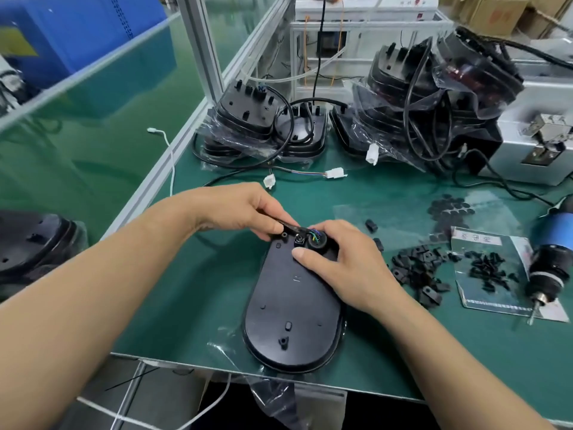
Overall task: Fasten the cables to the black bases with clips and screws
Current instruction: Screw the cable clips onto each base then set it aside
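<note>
A black oval base [291,308] lies flat on the green mat in front of me. At its far end a black cable [290,226] runs to a round grommet [317,239] with coloured wires showing. My left hand [245,209] pinches the cable just left of the grommet. My right hand [344,262] rests on the base's far right, thumb pressed on the base and fingers curled around the grommet. A small black clip [298,241] sits on the base between both hands. Loose clips [417,271] and black screws [488,268] lie to the right.
Stacks of black bases with cables in plastic bags [434,97] fill the back of the table. A blue electric screwdriver [548,259] lies at the right edge. White connectors [335,174] lie beyond my hands. Another black base [31,243] sits at far left, off the mat.
</note>
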A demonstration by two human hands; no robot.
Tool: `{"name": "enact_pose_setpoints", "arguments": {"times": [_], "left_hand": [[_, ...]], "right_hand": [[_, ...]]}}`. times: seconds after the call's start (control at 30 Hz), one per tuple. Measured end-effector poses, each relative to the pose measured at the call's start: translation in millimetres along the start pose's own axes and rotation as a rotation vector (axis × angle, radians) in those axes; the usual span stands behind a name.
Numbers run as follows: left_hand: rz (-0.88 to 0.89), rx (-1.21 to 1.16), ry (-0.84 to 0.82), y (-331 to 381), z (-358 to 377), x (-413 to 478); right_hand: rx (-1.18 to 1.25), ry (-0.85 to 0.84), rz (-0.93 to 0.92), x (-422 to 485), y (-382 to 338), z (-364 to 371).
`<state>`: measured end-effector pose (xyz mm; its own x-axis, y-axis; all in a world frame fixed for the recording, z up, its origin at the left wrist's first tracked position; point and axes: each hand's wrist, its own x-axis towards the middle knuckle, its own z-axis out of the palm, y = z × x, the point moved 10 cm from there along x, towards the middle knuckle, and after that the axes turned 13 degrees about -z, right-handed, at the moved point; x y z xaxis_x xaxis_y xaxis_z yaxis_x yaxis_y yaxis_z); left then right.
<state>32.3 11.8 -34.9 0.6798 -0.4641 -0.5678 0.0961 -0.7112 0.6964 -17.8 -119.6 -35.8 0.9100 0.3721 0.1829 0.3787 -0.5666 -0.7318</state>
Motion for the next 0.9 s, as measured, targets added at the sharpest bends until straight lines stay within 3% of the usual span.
{"name": "enact_pose_setpoints", "arguments": {"times": [0.23, 0.57, 0.67, 0.8, 0.9], "left_hand": [[-0.007, 0.373, 0.187, -9.6, -6.7, -4.3], [0.087, -0.309, 0.331, -25.4, -27.9, -51.6], [0.143, -0.464, 0.290, -17.7, -11.9, -50.4], [0.160, -0.623, 0.262, -10.5, 5.4, -45.5], [0.111, -0.594, 0.350, -15.5, 15.4, -40.8]], "right_hand": [[0.104, 0.109, -0.041, 0.7, -0.1, -6.8], [0.201, 0.437, -0.206, 31.5, -34.5, -51.1], [0.186, 0.370, -0.237, 46.9, -36.1, -51.2], [0.242, 0.098, -0.162, 65.6, -15.3, -35.4], [0.293, 0.000, -0.160, 68.0, 0.2, -41.9]]}}
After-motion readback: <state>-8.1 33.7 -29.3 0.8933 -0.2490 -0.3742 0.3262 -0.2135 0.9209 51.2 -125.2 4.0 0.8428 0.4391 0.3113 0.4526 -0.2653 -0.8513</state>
